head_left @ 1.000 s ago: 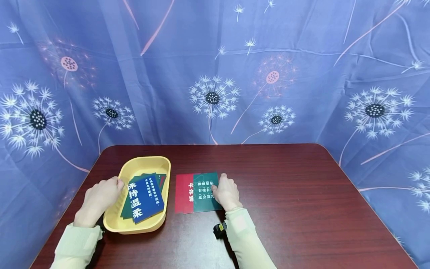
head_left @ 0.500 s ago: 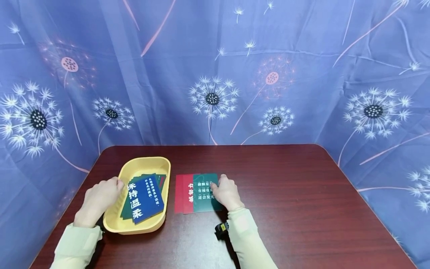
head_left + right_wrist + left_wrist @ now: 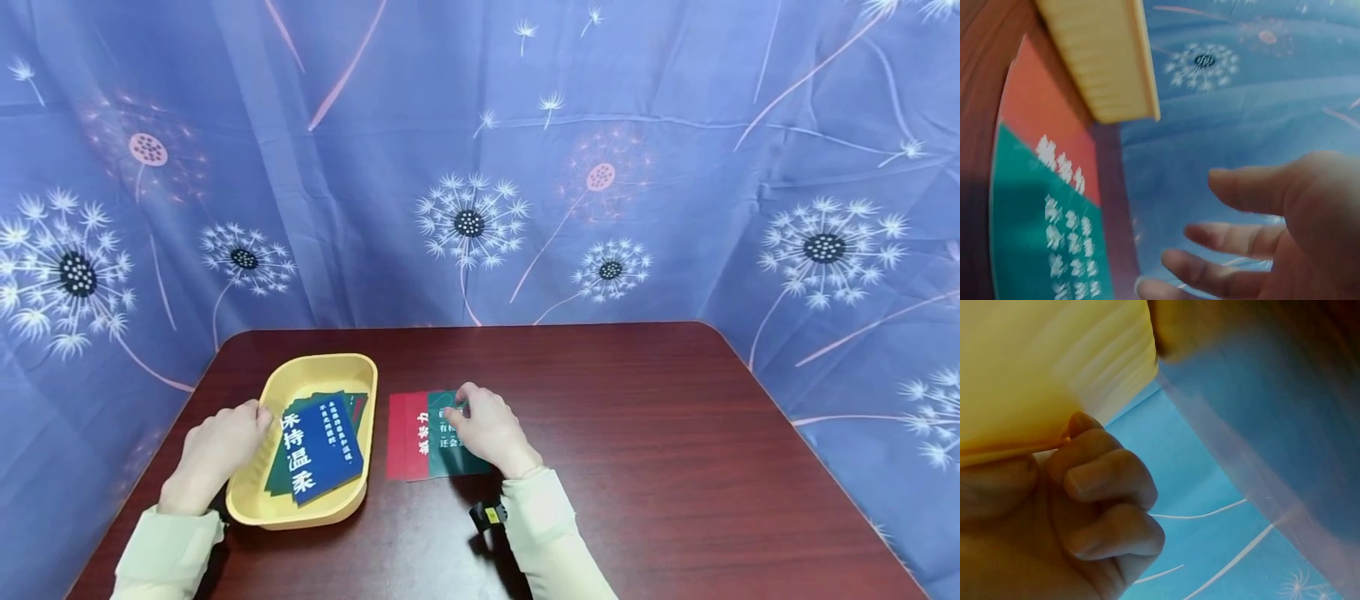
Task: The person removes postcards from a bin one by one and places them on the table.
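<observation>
My left hand (image 3: pixel 219 450) pinches the left rim of a yellow plastic basin (image 3: pixel 360 367), with thumb and curled fingers at the edge in the left wrist view. Inside lies a pile of cards, a blue card (image 3: pixel 326 450) with white characters on top and a green card (image 3: pixel 281 475) beneath it. Beside the basin, a green card (image 3: pixel 438 458) overlaps a red card (image 3: pixel 405 437) on the table. Over the green card hovers my right hand (image 3: pixel 491 429), its fingers apart and relaxed with nothing between them, as the right wrist view (image 3: pixel 1254 237) also shows of the fingers.
The dark red-brown table (image 3: pixel 637 450) stretches to the right of the cards. A blue curtain (image 3: pixel 480 125) printed with dandelions hangs around its back and sides. A small black device (image 3: pixel 487 515) sits at the right wrist.
My right hand has lifted off the green card's right edge and moved left over it, fingers loosened. The left hand keeps its hold on the basin; the head view has shifted slightly.
</observation>
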Available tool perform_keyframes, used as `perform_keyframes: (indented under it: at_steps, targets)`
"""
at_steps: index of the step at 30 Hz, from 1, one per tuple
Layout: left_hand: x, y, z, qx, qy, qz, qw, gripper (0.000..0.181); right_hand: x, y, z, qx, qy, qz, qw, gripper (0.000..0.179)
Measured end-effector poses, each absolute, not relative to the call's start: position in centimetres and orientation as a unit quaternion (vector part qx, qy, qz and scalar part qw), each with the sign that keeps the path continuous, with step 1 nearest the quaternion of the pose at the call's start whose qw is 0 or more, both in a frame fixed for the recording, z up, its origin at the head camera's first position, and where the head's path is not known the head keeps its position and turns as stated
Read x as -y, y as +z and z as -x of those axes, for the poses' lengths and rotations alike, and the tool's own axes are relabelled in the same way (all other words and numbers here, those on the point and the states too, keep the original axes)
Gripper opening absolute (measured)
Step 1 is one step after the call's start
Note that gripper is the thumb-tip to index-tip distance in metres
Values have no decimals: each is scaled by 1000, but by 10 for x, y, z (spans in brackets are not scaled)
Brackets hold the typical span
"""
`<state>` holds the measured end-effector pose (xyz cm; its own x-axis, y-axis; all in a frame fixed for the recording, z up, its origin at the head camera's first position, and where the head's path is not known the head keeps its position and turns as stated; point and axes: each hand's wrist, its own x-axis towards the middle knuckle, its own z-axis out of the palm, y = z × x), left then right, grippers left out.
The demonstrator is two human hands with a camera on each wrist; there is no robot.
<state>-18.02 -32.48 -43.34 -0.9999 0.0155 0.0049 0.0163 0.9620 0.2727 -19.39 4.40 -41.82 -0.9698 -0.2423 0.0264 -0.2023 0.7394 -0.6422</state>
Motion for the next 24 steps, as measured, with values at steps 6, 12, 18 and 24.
perform_keyframes:
  at_steps: [6,12,18,24]
  targets:
    - [323,-432,180,990,-139,9,4,38,-27,-408,191,-924,-327,194,40,34]
    - [320,-433,178,991,-137,9,1,37,1,-402,187,-920,-273,281,9,31]
    - [321,-436,177,990,-140,0,-2,38,40,-397,187,-902,-209,374,-51,20]
    - [323,-434,179,991,-137,4,1,39,78,-404,190,-904,-107,400,-105,23]
